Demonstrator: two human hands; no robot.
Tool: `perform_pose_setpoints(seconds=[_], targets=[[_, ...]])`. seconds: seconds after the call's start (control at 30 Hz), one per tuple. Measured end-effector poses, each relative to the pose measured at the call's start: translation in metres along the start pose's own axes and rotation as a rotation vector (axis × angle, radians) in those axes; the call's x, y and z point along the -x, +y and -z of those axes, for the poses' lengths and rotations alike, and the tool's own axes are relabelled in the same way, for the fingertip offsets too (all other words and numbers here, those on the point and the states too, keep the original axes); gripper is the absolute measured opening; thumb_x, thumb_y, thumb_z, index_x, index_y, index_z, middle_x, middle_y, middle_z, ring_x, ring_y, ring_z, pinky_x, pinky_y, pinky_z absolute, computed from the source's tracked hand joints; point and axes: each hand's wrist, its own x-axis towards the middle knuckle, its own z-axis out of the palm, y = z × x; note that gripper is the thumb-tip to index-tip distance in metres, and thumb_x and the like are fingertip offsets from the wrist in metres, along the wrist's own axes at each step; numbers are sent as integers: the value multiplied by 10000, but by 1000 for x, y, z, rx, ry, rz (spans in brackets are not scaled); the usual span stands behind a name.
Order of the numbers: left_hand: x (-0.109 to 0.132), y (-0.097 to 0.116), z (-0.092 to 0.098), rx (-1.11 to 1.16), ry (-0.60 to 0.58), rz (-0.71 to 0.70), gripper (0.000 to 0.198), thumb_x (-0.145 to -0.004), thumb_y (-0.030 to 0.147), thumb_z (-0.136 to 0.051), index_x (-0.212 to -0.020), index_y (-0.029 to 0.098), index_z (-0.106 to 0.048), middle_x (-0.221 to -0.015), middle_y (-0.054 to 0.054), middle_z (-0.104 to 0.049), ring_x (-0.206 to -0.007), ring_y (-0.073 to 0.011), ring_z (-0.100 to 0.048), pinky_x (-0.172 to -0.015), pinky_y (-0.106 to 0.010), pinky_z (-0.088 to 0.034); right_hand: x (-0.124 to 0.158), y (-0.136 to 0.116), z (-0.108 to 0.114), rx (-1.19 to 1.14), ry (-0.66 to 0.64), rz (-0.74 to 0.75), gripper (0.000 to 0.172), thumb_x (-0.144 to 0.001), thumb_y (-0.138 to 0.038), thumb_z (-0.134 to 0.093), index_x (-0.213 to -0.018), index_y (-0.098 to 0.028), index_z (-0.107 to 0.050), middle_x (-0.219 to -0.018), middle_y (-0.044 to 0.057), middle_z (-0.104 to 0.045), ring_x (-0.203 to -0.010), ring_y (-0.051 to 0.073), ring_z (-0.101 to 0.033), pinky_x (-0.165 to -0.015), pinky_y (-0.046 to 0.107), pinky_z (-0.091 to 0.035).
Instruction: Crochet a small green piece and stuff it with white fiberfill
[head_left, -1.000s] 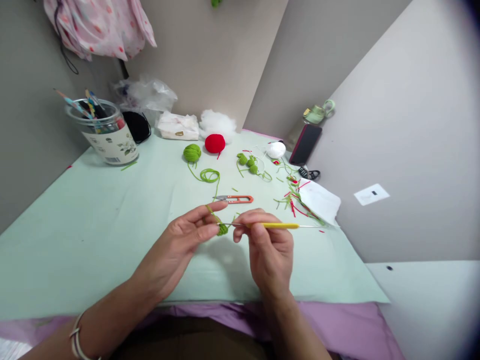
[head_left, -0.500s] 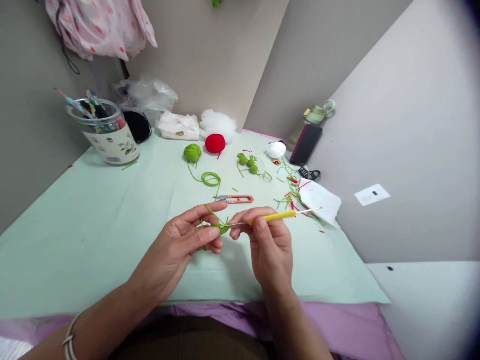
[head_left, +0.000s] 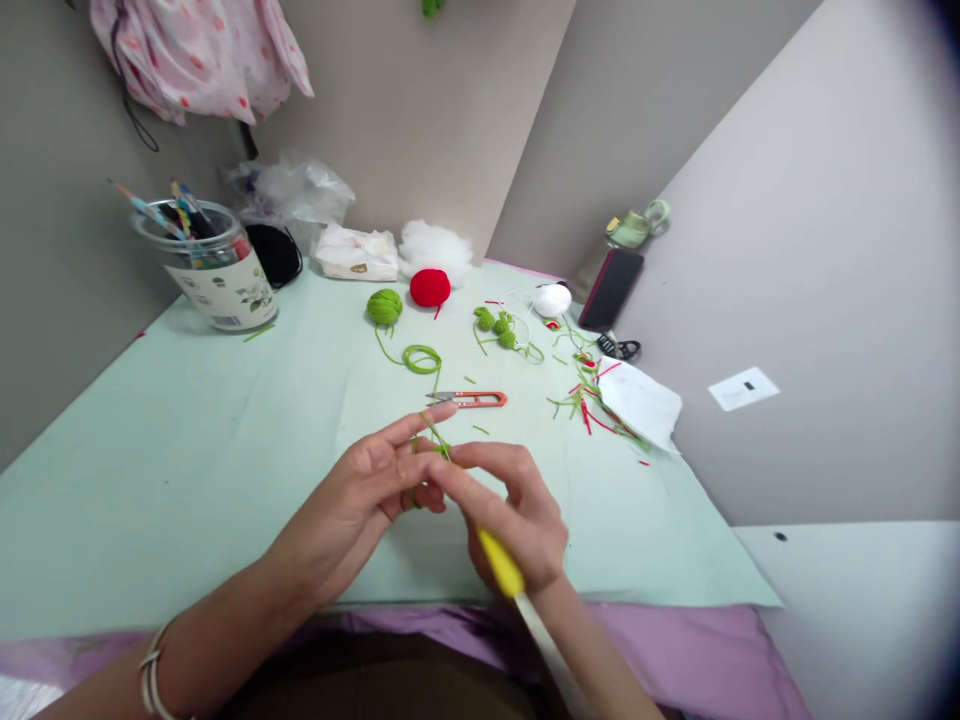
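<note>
My left hand (head_left: 375, 485) pinches a small green crochet piece (head_left: 442, 450), mostly hidden behind the fingers. Green yarn (head_left: 429, 420) runs over its raised index finger and down toward the piece. In my right hand (head_left: 517, 520) is a crochet hook with a yellow handle (head_left: 501, 563), its back end pointing down toward me and blurred. The fingertips of both hands meet at the green piece, and the hook's tip is hard to make out there. Just beyond the hands lie orange thread snips (head_left: 480, 399). A green yarn ball (head_left: 385, 307) trails its strand toward my left hand.
Behind are a red yarn ball (head_left: 430, 288), white stuffing (head_left: 435, 248) and a tissue pack (head_left: 356, 252). Small green crocheted pieces (head_left: 506, 338), a white ball (head_left: 553, 300), yarn scraps (head_left: 589, 405) and a phone (head_left: 612, 290) lie right. A pen jar (head_left: 217, 270) stands left.
My right hand has turned, swinging the yellow hook from pointing rightward to pointing down toward me. Its fingers have moved left against my left hand's fingertips. The left hand has barely moved.
</note>
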Motion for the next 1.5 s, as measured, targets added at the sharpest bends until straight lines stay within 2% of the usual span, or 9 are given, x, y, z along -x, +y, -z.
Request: perform_pose_setpoints(seconds=[0.13, 0.23, 0.4, 0.53, 0.6, 0.73, 0.9, 1.13, 1.5], targets=[[-3, 4, 7, 37, 16, 0, 372, -869, 311, -864, -1236, 263, -837, -859, 7, -662, -706, -86, -544, -705, -191, -485, -8, 2, -3, -437, 180, -304, 251, -1054, -181, -577, -1112, -276, -802, -909, 46, -765, -783, 192, -723, -706, 365, -635], [-3, 3, 3, -45, -11, -28, 323, -866, 307, -862, -1189, 303, -854, -931, -5, -720, -807, -125, -584, -779, -229, -492, -13, 6, -7, -617, 158, -405, 183, -1043, -263, -632, -1036, -255, -815, -939, 58, -776, -733, 179, -698, -629, 340, -620], [-3, -2, -7, -107, 71, -108, 327, -821, 320, -914, -1143, 354, -863, -868, 26, -735, -944, -157, -621, -996, -289, -466, -10, 4, -11, -367, 114, -311, 198, -1040, -215, -639, -1098, -278, -817, -973, 64, -803, -789, 184, -736, -646, 328, -642], [-6, -5, -5, 49, -11, 4, 335, -828, 359, -911, -1156, 312, -862, -997, 1, -779, -994, -154, -653, -989, -271, -493, -2, 1, -8, -43, 84, -69, 365, -993, -105, -664, -1252, -330, -789, -1151, 86, -791, -1006, 229, -761, -783, 375, -661], [-8, -4, 0, 100, -26, 45, 322, -829, 371, -908, -1129, 260, -873, -1023, -11, -771, -924, -133, -645, -945, -250, -515, -2, 1, -6, -116, 116, -114, 345, -1007, -116, -645, -1242, -322, -791, -1103, 77, -798, -949, 223, -757, -769, 381, -654], [-7, -1, 7, 59, 49, -23, 273, -846, 323, -893, -1113, 267, -874, -942, 15, -750, -869, -112, -632, -915, -223, -513, -8, 5, -5, -491, 206, -403, 191, -1046, -261, -626, -1070, -263, -816, -913, 58, -779, -718, 184, -702, -649, 359, -623], [-2, -3, 2, -112, 16, -90, 273, -849, 307, -892, -1119, 338, -868, -938, 13, -780, -895, -144, -660, -883, -252, -522, -11, 11, -10, -676, 118, -498, 141, -1012, -303, -701, -1027, -261, -835, -974, 58, -812, -825, 179, -726, -685, 306, -607], [1, 1, -2, -111, 62, -102, 266, -834, 310, -881, -1099, 289, -876, -973, -26, -765, -863, -159, -635, -855, -282, -557, -14, 10, -5, -892, 159, -652, 186, -1036, -344, -679, -964, -237, -814, -918, 27, -812, -733, 121, -729, -706, 251, -603], [1, -3, 8, -236, 47, -164, 264, -887, 341, -841, -1151, 360, -852, -918, -1, -727, -932, -187, -652, -975, -341, -490, -9, -3, 0, -593, 138, -453, 222, -1092, -237, -565, -1082, -254, -786, -1008, 30, -802, -831, 151, -772, -791, 310, -648]])
